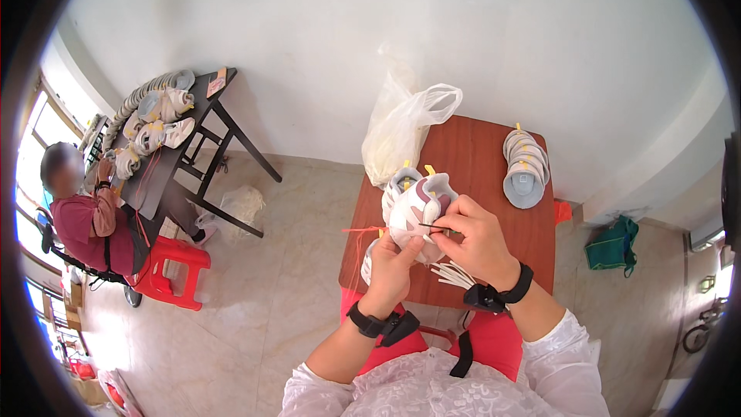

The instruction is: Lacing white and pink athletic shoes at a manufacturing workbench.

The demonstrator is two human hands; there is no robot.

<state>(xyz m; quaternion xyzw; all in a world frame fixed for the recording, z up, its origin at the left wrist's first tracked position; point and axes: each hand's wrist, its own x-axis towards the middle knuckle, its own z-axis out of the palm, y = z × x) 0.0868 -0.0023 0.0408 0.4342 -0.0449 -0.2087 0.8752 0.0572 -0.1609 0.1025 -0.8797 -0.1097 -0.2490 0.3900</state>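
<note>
White-and-mauve padded shoe upper [409, 215] was clamped in L hand [392, 269], R hand [477, 236] pinching thin black needle-like tool [434, 226]; steady L grip prob. helped control.

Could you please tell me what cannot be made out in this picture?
All in the head view:
Tip of the dark tool in the right hand: too small.
Some fingers of the left hand: hidden by the held shoe.
Most of the shoe behind: hidden by the held one.
Contents of the plastic bag: blurred by its film.
Bicycle: cut off by the dark rim.
</note>
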